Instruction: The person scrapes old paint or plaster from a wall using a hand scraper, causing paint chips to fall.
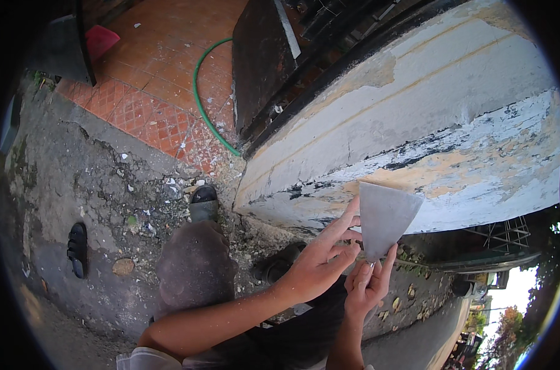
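A putty knife with a wide grey metal blade stands upright in front of the peeling wall. At the base of the blade, the fingers of my right hand are closed around the tool; its handle is mostly hidden. My left hand is beside the blade's left edge, fingers apart and partly stretched out. Its fingertips reach the edge, and I cannot tell whether some pass behind it. Flaking white, black and tan paint layers cover the wall's surface near the blade.
A green hose curves over orange floor tiles at the upper left. Paint chips litter the rough concrete. A dark sandal lies at left. My knee is bent below the wall's corner. A dark panel leans near the hose.
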`<action>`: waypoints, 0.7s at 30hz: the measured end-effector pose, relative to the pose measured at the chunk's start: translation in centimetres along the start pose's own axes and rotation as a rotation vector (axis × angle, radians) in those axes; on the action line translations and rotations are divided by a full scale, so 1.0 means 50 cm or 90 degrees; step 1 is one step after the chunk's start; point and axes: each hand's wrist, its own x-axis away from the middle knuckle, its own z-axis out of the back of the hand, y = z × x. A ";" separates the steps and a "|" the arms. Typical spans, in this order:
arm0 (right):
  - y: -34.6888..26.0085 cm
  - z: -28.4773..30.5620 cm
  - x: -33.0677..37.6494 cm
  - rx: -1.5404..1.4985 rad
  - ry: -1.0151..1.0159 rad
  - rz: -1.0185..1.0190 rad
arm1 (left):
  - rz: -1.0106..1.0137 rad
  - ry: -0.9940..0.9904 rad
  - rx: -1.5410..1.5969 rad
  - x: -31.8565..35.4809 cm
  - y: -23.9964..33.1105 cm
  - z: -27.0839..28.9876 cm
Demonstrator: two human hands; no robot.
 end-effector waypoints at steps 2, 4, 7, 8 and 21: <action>-0.007 -0.009 -0.010 -0.009 -0.004 -0.013 | -0.015 -0.008 -0.021 0.000 0.008 0.000; -0.011 -0.025 -0.029 -0.006 -0.009 0.043 | -0.028 -0.015 -0.043 0.000 0.019 0.002; -0.008 -0.037 -0.042 0.052 -0.021 0.069 | -0.035 -0.033 -0.037 -0.001 0.034 0.012; -0.006 -0.037 -0.031 0.050 -0.022 0.069 | -0.013 -0.059 -0.064 0.001 0.036 0.018; 0.061 0.013 -0.073 0.107 -0.017 0.118 | 0.025 -0.104 -0.102 -0.017 0.023 0.016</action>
